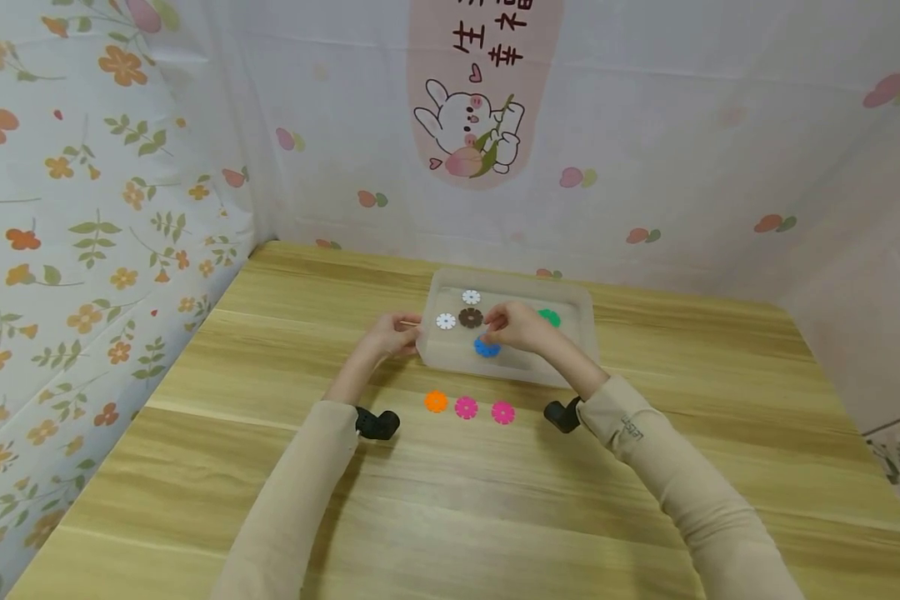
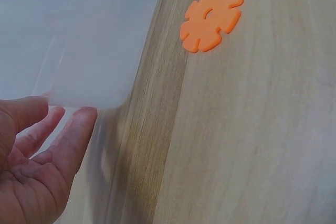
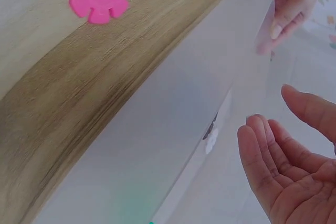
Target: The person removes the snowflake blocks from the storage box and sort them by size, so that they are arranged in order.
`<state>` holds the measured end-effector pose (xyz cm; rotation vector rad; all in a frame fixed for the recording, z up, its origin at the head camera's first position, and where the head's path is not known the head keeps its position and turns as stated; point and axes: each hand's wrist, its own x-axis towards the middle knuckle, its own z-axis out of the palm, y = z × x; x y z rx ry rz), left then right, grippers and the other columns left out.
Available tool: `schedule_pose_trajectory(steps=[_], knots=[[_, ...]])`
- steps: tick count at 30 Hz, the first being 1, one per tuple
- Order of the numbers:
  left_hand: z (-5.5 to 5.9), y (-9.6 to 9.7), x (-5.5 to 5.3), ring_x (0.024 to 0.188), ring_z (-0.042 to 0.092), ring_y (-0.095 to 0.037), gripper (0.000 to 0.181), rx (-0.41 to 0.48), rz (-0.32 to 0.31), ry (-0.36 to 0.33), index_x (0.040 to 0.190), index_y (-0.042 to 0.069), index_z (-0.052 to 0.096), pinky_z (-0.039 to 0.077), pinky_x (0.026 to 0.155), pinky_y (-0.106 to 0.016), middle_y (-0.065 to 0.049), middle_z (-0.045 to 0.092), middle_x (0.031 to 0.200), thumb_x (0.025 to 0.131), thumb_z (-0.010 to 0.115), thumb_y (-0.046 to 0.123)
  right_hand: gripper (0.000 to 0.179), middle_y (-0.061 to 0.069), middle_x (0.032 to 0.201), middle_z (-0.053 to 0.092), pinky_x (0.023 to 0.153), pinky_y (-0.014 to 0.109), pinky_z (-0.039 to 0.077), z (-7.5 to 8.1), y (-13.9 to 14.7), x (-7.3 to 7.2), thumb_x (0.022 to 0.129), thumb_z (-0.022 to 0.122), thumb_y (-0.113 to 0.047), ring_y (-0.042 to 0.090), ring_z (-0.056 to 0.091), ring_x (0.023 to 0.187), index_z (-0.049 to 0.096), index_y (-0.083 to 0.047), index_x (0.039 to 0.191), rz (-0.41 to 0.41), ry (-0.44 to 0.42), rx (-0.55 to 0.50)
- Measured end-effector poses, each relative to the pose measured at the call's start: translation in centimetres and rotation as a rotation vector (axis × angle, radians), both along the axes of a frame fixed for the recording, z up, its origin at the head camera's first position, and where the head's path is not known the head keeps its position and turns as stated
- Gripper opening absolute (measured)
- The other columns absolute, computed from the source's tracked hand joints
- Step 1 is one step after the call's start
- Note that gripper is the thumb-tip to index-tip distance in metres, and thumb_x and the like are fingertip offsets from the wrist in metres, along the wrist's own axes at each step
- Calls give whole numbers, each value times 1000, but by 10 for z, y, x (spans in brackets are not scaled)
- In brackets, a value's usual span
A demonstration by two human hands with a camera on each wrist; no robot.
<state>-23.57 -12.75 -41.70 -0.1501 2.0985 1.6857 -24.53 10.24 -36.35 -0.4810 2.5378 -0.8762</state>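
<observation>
A frosted clear plastic box [image 1: 502,369] stands on the wooden table. My left hand [image 1: 390,336] holds the box's left wall, thumb at the rim and fingers along the outside. Over the box hovers my right hand [image 1: 521,327], thumb and fingers apart with nothing between them in the right wrist view. Just below its fingertips in the head view lies a blue notched disc [image 1: 487,348]. Inside are also a brown disc [image 1: 470,318], two white discs [image 1: 446,322] and a green disc [image 1: 551,317], partly hidden by the right hand.
In front of the box, an orange disc [image 1: 436,402] and two pink discs [image 1: 466,408] lie in a row on the table [image 1: 450,517]. A patterned cloth [image 1: 330,125] hangs behind the table, close to the box's far side. Each wrist wears a black camera [image 1: 378,425].
</observation>
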Motion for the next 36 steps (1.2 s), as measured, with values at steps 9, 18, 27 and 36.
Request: schedule_pose_trajectory(steps=[9, 18, 27, 36], knots=[[0, -1, -1, 111, 53, -29, 39, -10, 7, 2, 134, -2, 39, 54, 81, -22, -24, 45, 132, 97, 44, 9, 38, 19, 103, 62, 82, 32, 51, 1, -6, -5, 82, 65, -12, 27, 57, 95, 57, 8, 113, 12, 12, 23], [2, -1, -3, 104, 54, -25, 39, -6, 9, 24, 132, -4, 40, 53, 70, -15, -26, 46, 131, 96, 45, 9, 40, 20, 103, 61, 81, 34, 50, 4, -12, -17, 82, 66, -13, 28, 57, 94, 56, 7, 115, 29, 14, 31], [1, -1, -2, 102, 55, -24, 38, 7, 11, 21, 132, -5, 40, 54, 71, -17, -26, 46, 131, 96, 44, 8, 38, 20, 108, 59, 76, 29, 51, 3, -17, -26, 84, 65, -16, 24, 57, 90, 57, 5, 115, 11, -54, 55], [20, 4, 11, 111, 52, -33, 39, 17, 7, -2, 133, -8, 37, 53, 87, -29, -30, 44, 131, 96, 42, 4, 43, 19, 115, 55, 85, 35, 51, 2, -24, -36, 84, 64, -16, 22, 57, 90, 53, 4, 121, 22, -161, 69]])
